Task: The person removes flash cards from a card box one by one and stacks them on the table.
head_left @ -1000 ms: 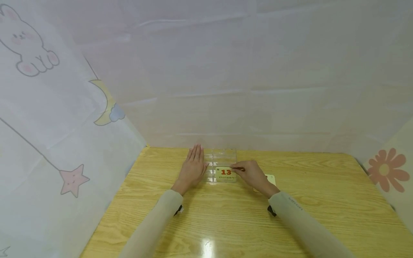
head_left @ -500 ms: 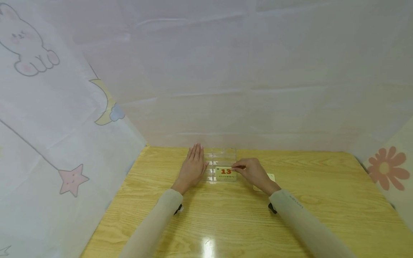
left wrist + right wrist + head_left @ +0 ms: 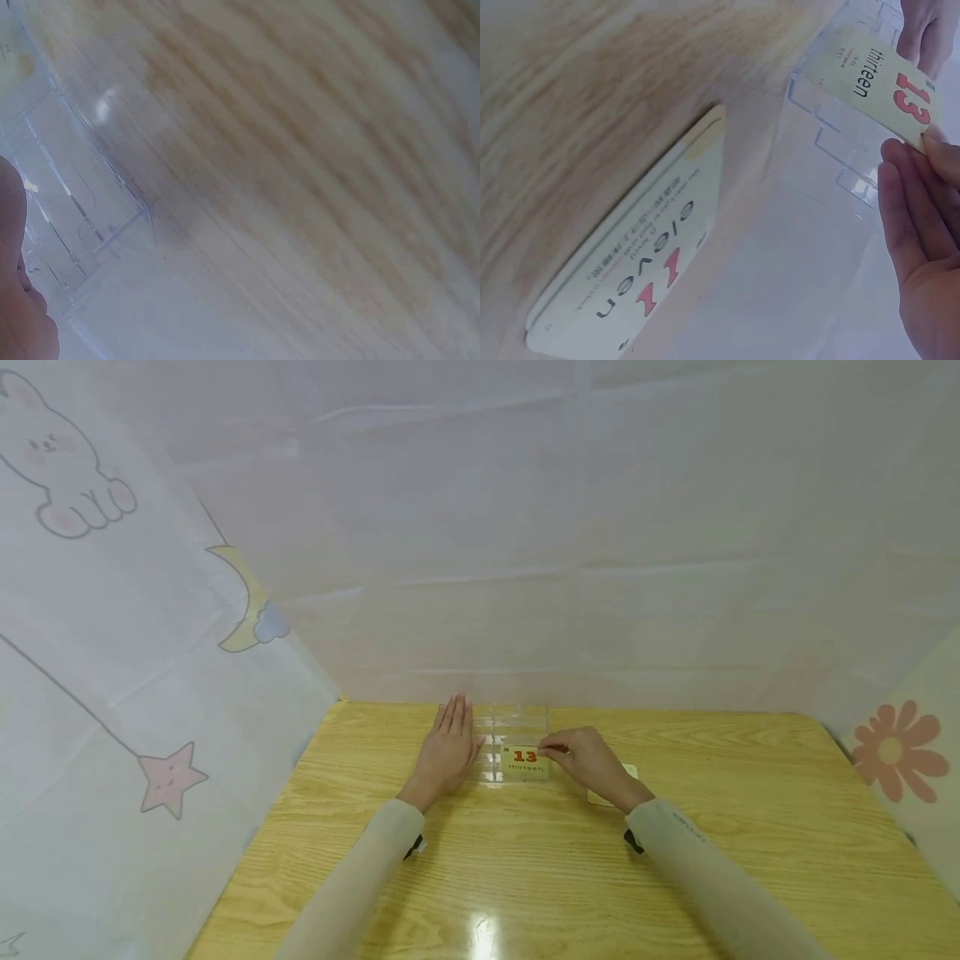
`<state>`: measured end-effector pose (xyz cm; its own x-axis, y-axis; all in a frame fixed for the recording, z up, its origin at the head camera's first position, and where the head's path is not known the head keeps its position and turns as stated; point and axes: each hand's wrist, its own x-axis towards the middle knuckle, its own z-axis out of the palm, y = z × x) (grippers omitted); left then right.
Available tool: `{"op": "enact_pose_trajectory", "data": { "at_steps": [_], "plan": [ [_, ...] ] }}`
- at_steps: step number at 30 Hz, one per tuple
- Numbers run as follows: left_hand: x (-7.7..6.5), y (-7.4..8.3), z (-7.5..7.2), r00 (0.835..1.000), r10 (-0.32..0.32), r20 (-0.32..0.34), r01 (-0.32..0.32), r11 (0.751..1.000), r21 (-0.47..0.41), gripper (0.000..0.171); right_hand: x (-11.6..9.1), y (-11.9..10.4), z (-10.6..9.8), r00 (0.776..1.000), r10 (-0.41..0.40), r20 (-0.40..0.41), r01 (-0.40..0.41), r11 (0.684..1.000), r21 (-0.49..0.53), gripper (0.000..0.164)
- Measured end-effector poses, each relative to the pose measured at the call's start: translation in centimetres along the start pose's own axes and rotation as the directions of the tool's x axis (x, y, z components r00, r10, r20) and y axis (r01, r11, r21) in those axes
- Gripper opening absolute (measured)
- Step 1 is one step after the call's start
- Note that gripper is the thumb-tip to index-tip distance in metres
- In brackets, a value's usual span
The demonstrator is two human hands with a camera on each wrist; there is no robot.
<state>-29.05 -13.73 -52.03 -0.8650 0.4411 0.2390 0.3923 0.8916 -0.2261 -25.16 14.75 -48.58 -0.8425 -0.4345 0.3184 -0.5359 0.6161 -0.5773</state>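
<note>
The head view looked forward and down from farthest off, the clear rack (image 3: 521,719) at six o'clock. Both wrist views looked from closer in and shared that rack: at nine o'clock in the left, two in the right (both sat askew, I noticed).

Wood-grained table (image 3: 517,852), apparently cloth walls (image 3: 600,527).

Reads red "13" and dark "thirteen" on one card (image 3: 877,88), red "11" and dark "eleven" on another card (image 3: 641,251). Shows smaller print on both and lettering on the right sleeve (image 3: 708,872), too blurred to read.
</note>
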Motion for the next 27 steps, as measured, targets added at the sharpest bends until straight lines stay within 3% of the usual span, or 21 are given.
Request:
{"op": "enact_pose_trajectory", "data": {
  "at_steps": [17,27],
  "plan": [
    [-0.1,0.3,-0.1,1.0,-0.014,0.019,0.014,1.0,-0.007,0.073,0.0,-0.2,-0.5,0.994,0.099,-0.049,-0.094,0.992,0.083,0.021],
    [-0.1,0.0,-0.1,1.0,-0.005,0.012,0.005,1.0,-0.01,0.072,0.0,0.1,-1.2,0.992,0.116,-0.055,-0.106,0.981,0.16,0.022]
  ]
}}
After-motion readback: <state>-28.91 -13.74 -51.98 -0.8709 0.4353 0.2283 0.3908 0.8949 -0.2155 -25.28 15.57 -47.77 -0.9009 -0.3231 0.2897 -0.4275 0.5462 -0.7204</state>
